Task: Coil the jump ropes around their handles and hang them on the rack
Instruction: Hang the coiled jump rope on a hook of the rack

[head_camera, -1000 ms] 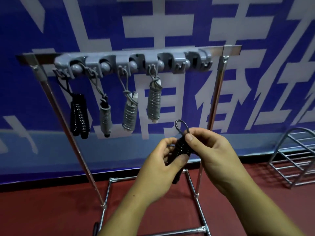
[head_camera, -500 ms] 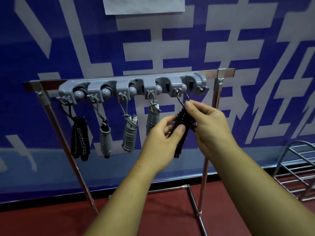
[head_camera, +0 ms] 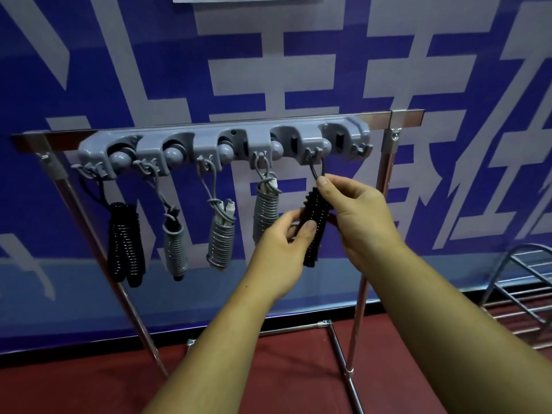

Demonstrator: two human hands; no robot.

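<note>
Though apparently caught on its hook already, cannot yet be passed as hung. Found the black jump rope coiled tight round its paired handles (head_camera: 313,225) hanging near-upright, long axis top to bottom with the top leaning slightly right, directly beneath the fifth small grey hook (head_camera: 313,151) of the grey moulded plastic rack (head_camera: 224,138). Traced its thin dark cord loop (head_camera: 317,168) up to that hook; looks seated over it (too fine to confirm).

Recorded the right hand (head_camera: 361,216) as nearer the loop, with thumb and forefinger, the upper fingers (head_camera: 322,183), pinching the cord just where it leaves the top of the coil. Recorded the left hand (head_camera: 277,249) lower down, gripping the coil at mid-length from the left, thumb laid across the front and the rest curled behind.

Places the bundle between both hands: just right of the left grip, below and slightly left of the right pinch.

Judged the coming release to turn on that vertical line of hook, loop and coil. Advise freeing the lower grip first, then easing the pinch.

Also logged one black coiled rope (head_camera: 125,243) and three grey coiled ropes (head_camera: 221,237) on hooks one to four, and a sixth hook (head_camera: 360,149) at far right carrying nothing.
</note>
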